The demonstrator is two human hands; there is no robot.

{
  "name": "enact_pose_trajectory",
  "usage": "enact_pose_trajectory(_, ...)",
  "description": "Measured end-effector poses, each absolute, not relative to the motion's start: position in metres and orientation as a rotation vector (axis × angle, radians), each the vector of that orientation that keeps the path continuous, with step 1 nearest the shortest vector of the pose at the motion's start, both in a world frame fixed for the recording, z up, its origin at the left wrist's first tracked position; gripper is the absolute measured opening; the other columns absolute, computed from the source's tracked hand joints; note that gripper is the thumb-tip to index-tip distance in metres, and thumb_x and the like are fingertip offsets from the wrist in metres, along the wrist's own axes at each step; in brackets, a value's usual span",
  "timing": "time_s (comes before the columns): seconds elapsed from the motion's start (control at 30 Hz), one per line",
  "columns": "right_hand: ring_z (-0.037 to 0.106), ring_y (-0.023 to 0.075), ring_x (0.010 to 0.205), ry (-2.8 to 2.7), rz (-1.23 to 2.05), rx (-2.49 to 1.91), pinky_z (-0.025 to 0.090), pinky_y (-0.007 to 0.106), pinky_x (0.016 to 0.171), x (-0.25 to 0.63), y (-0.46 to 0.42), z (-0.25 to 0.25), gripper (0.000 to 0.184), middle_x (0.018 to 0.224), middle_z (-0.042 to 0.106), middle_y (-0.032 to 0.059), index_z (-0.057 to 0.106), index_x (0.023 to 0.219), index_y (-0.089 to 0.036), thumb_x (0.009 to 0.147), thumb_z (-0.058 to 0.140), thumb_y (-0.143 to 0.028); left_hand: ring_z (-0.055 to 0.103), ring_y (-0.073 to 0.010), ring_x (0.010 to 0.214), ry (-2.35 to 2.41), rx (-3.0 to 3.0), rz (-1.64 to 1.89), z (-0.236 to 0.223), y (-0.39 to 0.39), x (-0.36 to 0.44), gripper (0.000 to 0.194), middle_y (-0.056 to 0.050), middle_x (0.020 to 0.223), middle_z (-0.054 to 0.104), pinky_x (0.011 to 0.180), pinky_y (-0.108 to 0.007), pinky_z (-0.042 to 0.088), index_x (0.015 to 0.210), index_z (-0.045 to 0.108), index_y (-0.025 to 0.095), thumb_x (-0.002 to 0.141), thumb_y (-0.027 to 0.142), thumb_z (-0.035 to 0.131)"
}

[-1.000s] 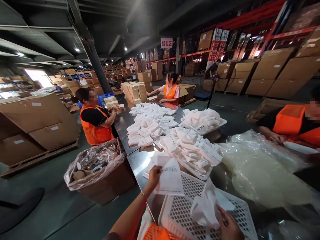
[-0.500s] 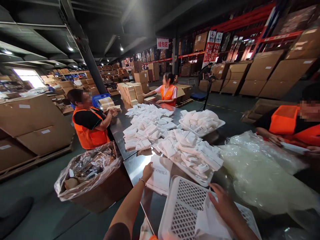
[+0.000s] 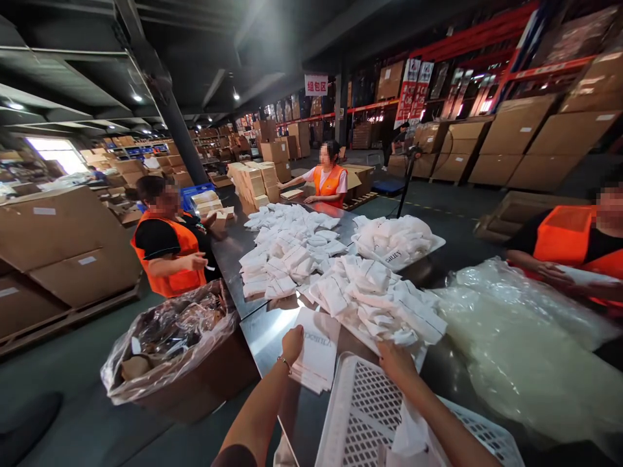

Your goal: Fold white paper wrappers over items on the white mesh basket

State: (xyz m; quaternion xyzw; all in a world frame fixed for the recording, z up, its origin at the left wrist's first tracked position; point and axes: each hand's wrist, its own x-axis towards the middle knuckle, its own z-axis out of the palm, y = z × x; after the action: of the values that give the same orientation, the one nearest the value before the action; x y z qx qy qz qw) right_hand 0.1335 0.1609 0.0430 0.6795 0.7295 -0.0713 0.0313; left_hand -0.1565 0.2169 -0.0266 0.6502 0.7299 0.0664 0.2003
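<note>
My left hand [image 3: 293, 345] grips the left edge of a stack of flat white bags [image 3: 317, 353] with dark lettering, lying on the metal table. My right hand [image 3: 396, 363] reaches across a white slotted plastic basket [image 3: 367, 399] to the near edge of a heap of folded white packets [image 3: 374, 295]. Its fingertips are at the packets and the tray edge beneath them; their hold is hidden. Under my right forearm, a loose white bag [image 3: 413, 431] lies in the basket.
More white packets [image 3: 287, 250] are heaped farther back, beside another loaded tray [image 3: 395, 243]. Clear plastic bags [image 3: 516, 344] bulge at the right. A plastic-lined carton [image 3: 185, 350] stands left of the metal table [image 3: 265, 327]. Workers in orange vests stand left [image 3: 170, 253], behind [image 3: 328, 181] and right [image 3: 567, 240].
My right hand has moved forward and left from above the basket to the packet heap. My left hand stays at the bag stack, which has turned slightly. The left worker's hands have moved apart.
</note>
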Motion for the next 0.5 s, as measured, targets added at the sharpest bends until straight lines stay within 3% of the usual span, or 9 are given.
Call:
enact_pose_trajectory(0.37, 0.065, 0.0258, 0.093, 2.305, -0.291, 2.146, 0.044, 0.031, 0.073, 0.134, 0.153, 0.04, 0.03, 0.101, 0.07, 0.0128, 0.068, 0.093, -0.016, 0.084, 0.04, -0.007, 0.067, -0.0236, 0.084, 2.12, 1.87, 0.143, -0.029, 0.211, -0.16, 0.027, -0.012, 0.085, 0.068, 0.071, -0.029, 0.045, 0.107, 0.063, 0.01, 0.093, 0.011, 0.041)
enact_pose_trajectory(0.5, 0.066, 0.0251, 0.091, 2.3, -0.416, 2.308, 0.047, 0.033, 0.075, 0.15, 0.14, 0.053, 0.028, 0.099, 0.071, 0.0124, 0.069, 0.099, -0.016, 0.084, 0.045, -0.013, 0.068, -0.0287, 0.087, 2.165, 1.909, 0.11, -0.012, 0.203, -0.158, 0.039, -0.018, 0.087, 0.068, 0.073, -0.035, 0.05, 0.129, 0.053, 0.004, 0.093, 0.012, 0.038)
